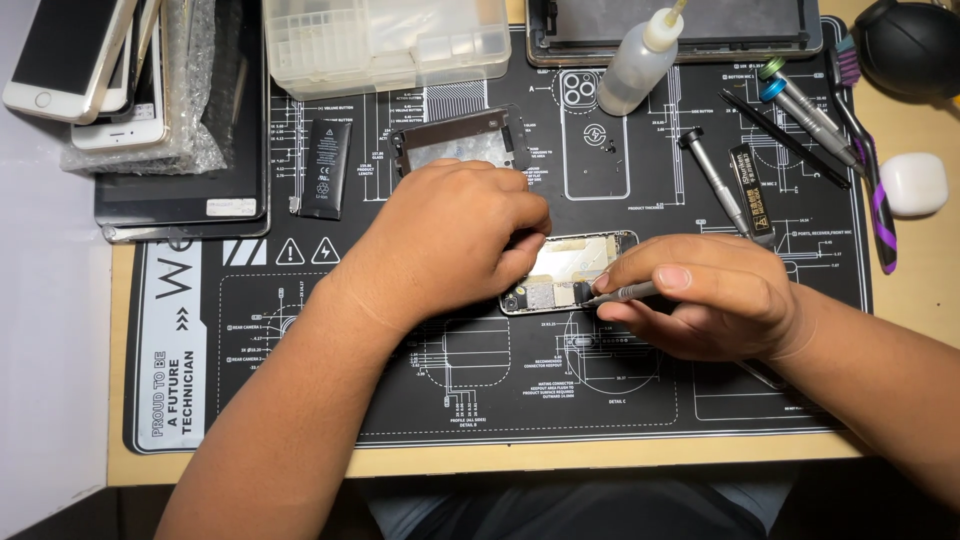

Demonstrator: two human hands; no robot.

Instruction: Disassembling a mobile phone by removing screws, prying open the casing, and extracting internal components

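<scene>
Both forearms enter from the near edge of the black work mat (300,400) and meet at its middle, where the opened phone (575,270) lies flat with its internals exposed. My left hand (450,240) rests over the phone's left half, fingers curled down onto its frame and pinning it to the mat; it grips nothing else. My right hand (700,295) is closed in a pencil grip on a thin metal screwdriver (625,293), whose tip touches the phone's lower edge near its middle. I judge the phone light and rigid but fragile: the open chassis carries small parts and thin boards, so hold belongs on the outer metal frame, never on the inner components. The tool is slim and smooth and would roll if set down loosely. Toward the far edge of the mat lie a separate back frame (460,140), a black battery (325,165), a clear squeeze bottle (640,65), a plastic parts box (385,40), and spare drivers (810,105) at the far right corner. Stacked phones (95,70) sit at the far left.
</scene>
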